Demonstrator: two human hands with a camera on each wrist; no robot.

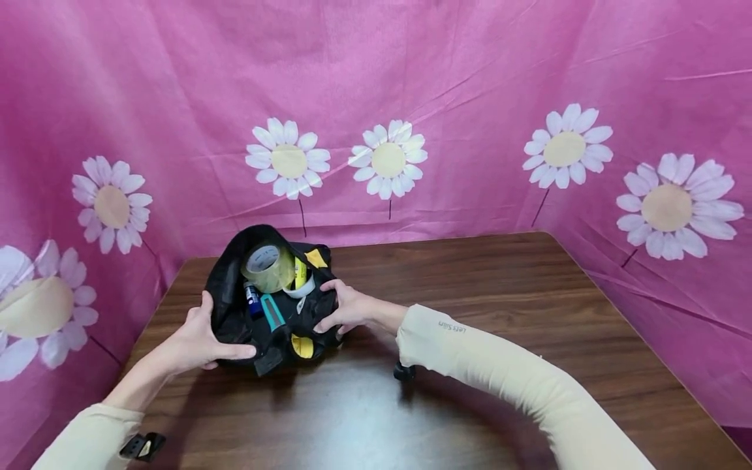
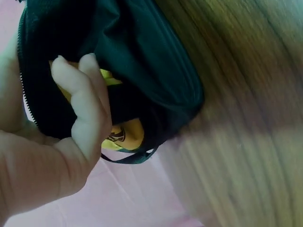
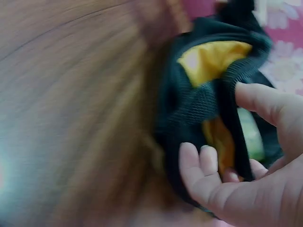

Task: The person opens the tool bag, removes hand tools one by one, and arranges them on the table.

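Resting on the tabletop (image 1: 470,281), a soft black bag (image 1: 230,261), mouth gaping. Likeliest trouble: a slump or tip of the bag toward the front, from limp cloth walls and an uneven pull between the two sides. Possible as well: a fold-in of the mouth, if let go on one side. With too steep a tilt, a roll or slide outward of the clear tape roll (image 1: 275,275), round and probably smooth, toward the back of the bag. Next, the turquoise-handled tool (image 1: 272,312), slanting in the bag's middle, apt to snag on cloth. Then the blue tube (image 1: 253,300), near the bag's left wall, apt to slip under bulkier contents.

At the bag's left side, the left hand (image 1: 196,336): clamped on the wall, fingers outside, thumb laid nearly straight along the front rim. At the bag's right side, the right hand (image 1: 352,307): thumb and forefinger set well apart, clamped on the rim cloth, close to a yellow-lined pocket (image 3: 215,59) in the right wrist view. Firmness of either hold, impossible to tell.
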